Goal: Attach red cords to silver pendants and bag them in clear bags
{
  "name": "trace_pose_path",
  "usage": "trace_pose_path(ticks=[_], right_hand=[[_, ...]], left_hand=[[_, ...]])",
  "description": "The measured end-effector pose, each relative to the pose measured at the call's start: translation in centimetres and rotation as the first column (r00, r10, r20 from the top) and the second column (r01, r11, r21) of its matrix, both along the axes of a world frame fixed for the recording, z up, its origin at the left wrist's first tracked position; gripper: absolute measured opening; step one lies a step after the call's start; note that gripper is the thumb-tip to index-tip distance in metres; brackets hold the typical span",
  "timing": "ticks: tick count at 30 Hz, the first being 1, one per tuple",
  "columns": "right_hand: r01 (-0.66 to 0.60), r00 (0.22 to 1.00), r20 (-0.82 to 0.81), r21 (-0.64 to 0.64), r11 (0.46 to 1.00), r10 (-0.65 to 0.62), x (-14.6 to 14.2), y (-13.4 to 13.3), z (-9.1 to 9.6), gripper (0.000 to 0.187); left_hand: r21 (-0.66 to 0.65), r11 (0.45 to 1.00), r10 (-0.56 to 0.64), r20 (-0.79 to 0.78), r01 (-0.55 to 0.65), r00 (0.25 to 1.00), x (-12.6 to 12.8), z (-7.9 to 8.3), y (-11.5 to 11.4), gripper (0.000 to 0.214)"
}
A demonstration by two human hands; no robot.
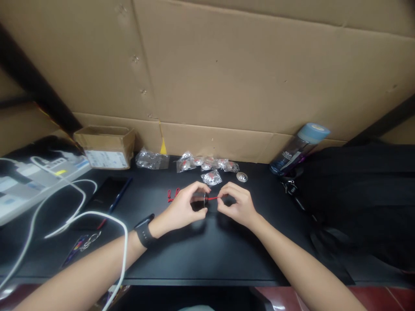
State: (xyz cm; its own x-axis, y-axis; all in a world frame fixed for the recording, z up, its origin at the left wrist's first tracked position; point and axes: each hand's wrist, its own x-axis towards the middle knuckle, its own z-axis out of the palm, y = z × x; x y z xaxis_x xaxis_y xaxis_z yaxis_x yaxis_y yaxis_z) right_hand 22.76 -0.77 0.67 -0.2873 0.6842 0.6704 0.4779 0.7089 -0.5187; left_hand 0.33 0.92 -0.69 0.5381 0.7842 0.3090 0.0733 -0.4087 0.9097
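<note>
My left hand grips a thin round metal disc by its edge, between thumb and fingers; the disc is turned nearly edge-on. A red cord runs from the disc's middle to my right hand, which pinches it between thumb and fingertip. More red cord lies looped on the table, to the left of my left hand. Another silver disc with a raised middle rests flat beyond my right hand. Behind my hands, a clear packet with something red and silver inside lies on the black table.
Several similar packets lie along the cardboard wall. A small cardboard box, a power strip, a white cable and a phone are at left. A bottle and black bag stand at right.
</note>
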Motion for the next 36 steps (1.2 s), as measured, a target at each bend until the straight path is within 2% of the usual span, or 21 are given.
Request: trace_pose_path(ticks=[3, 6, 8, 11, 15, 21, 24, 27, 29, 31, 32, 34, 36], right_hand=[[-0.027, 0.999, 0.026, -0.016, 1.000, 0.027, 0.2, 0.1, -0.1, 0.013], [-0.020, 0.998, 0.049, -0.073, 0.997, 0.024, 0.3, 0.3, -0.5, 0.012], [-0.001, 0.998, 0.061, -0.126, 0.992, 0.009, 0.4, 0.5, -0.8, 0.012], [0.028, 0.997, 0.081, -0.180, 0.983, -0.014, 0.7, 0.8, -1.2, 0.011], [0.018, 0.996, 0.088, -0.217, 0.976, 0.001, 0.6, 1.0, -1.5, 0.012], [0.024, 0.995, 0.095, -0.251, 0.968, 0.000, 0.4, 1.0, -1.6, 0.012], [0.044, 0.989, 0.146, -0.247, 0.968, -0.007, 1.4, 1.7, -1.5, 0.009], [0.214, 0.959, 0.227, -0.199, 0.956, -0.168, 4.0, 3.1, -1.7, 0.008], [0.370, 0.905, 0.280, -0.147, 0.917, -0.320, 6.4, 4.2, -2.2, 0.021], [0.500, 0.833, 0.338, -0.123, 0.857, -0.438, 8.7, 5.3, -2.8, 0.035], [0.545, 0.805, 0.360, -0.131, 0.828, -0.472, 9.6, 5.7, -3.2, 0.040], [0.568, 0.792, 0.384, -0.179, 0.803, -0.475, 10.9, 6.3, -3.8, 0.045], [0.574, 0.793, 0.388, -0.219, 0.789, -0.469, 11.5, 6.7, -4.3, 0.043]], left_hand=[[0.203, 0.979, 0.032, -0.216, 0.013, 0.976, -0.2, 0.2, 0.1, 0.040], [0.419, 0.906, 0.118, -0.377, 0.056, 0.919, -0.5, 0.2, 0.3, 0.030], [0.486, 0.868, 0.140, -0.433, 0.100, 0.890, -0.7, 0.1, 0.5, 0.024], [0.492, 0.851, 0.088, -0.482, 0.186, 0.872, -1.0, -0.1, 0.6, 0.025], [0.454, 0.849, 0.019, -0.537, 0.270, 0.843, -1.0, -0.5, 0.6, 0.041], [0.424, 0.871, 0.003, -0.508, 0.247, 0.862, -1.2, -1.3, 0.7, 0.047], [0.420, 0.872, 0.004, -0.523, 0.253, 0.852, -1.1, -1.4, 0.6, 0.048], [0.423, 0.864, -0.003, -0.540, 0.274, 0.842, -1.1, -0.8, 0.6, 0.050], [0.437, 0.860, 0.018, -0.539, 0.262, 0.842, -1.6, 0.0, 1.1, 0.047], [0.460, 0.865, 0.102, -0.549, 0.198, 0.830, -2.8, 0.8, 2.2, 0.040], [0.479, 0.865, 0.167, -0.555, 0.149, 0.815, -3.6, 1.0, 2.9, 0.036], [0.493, 0.868, 0.271, -0.582, 0.067, 0.767, -5.7, 1.2, 4.6, 0.032], [0.459, 0.884, 0.268, -0.649, 0.086, 0.712, -7.9, 0.9, 6.2, 0.028]])
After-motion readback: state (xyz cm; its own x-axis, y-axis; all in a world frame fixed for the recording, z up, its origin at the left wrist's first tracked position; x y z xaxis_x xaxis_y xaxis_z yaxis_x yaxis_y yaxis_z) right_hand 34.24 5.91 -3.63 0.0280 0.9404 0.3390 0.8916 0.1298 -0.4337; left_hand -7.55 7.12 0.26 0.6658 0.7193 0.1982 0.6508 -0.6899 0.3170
